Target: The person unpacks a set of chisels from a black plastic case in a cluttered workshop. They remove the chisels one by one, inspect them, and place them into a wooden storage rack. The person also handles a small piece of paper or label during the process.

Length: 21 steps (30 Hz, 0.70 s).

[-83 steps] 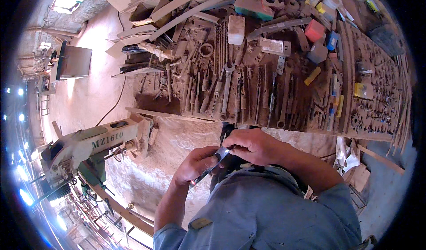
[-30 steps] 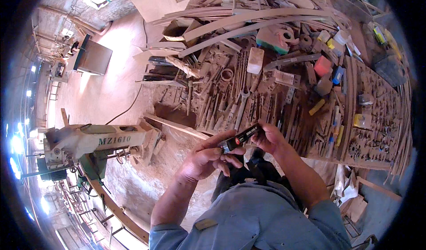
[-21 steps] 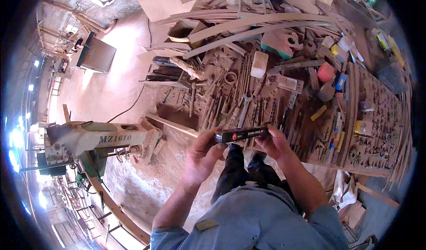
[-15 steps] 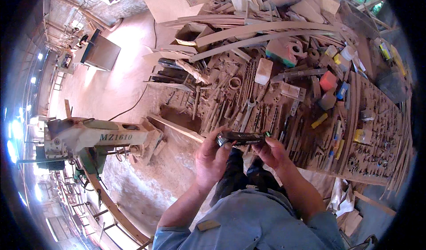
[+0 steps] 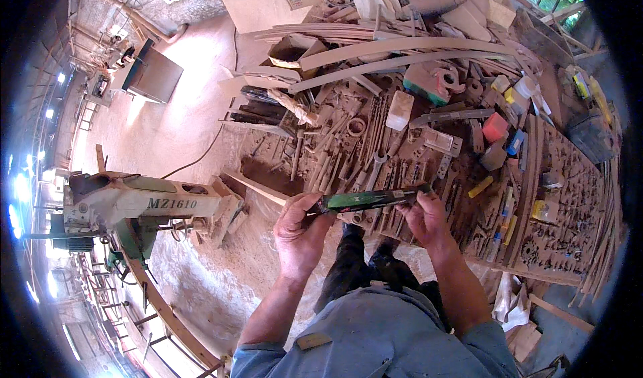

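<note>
A slim, long green-and-black object [image 5: 367,200], perhaps a narrow box or a tool, is held level in front of my body. I cannot make out its exact kind. My left hand [image 5: 299,234] grips its dark left end, thumb and fingers closed round it. At the other end, my right hand [image 5: 426,220] pinches it between thumb and fingers. Just beyond the object lies the near edge of a crowded workbench, with a dusty wrench [image 5: 377,166] and rows of drill bits and rods [image 5: 404,174] on it.
A white-and-green woodworking machine [image 5: 171,200] stands at my left. Long curved wooden strips [image 5: 408,45] lie across the bench's back. On the bench are a white plastic block [image 5: 400,110], a red block [image 5: 495,127] and an open cardboard box [image 5: 295,51].
My hands have moved farther apart, the left one leftward and the right one rightward. The object has turned, so more of its length and its green side show.
</note>
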Each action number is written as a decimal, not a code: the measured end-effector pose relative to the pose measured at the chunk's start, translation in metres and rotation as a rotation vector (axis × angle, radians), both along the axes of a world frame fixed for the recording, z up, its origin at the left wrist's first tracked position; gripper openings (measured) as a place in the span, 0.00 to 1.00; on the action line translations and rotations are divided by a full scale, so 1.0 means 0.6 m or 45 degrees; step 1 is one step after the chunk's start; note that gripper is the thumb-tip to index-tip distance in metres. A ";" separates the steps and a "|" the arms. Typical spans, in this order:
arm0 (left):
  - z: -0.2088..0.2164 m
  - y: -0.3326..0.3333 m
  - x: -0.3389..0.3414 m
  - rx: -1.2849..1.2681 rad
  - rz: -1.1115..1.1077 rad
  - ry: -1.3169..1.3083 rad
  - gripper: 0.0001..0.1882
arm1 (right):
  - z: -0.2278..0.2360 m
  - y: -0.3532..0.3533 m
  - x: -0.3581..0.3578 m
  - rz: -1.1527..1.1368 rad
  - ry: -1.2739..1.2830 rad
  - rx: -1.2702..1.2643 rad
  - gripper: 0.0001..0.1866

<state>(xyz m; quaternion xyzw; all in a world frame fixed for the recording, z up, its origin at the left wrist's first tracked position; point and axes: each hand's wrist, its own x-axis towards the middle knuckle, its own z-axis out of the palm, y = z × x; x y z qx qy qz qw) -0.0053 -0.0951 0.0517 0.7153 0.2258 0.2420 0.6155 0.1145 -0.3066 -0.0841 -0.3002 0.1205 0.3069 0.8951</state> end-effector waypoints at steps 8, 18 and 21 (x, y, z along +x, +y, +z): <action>0.013 0.028 -0.020 -0.388 -0.135 0.412 0.12 | 0.056 -0.025 0.054 -0.109 -0.424 -0.133 0.09; 0.032 0.053 -0.022 -0.573 -0.192 0.612 0.10 | 0.078 -0.030 0.053 -0.066 -0.478 0.006 0.08; 0.026 0.063 -0.029 -0.526 -0.283 0.655 0.11 | 0.095 -0.024 0.053 -0.040 -0.477 0.017 0.08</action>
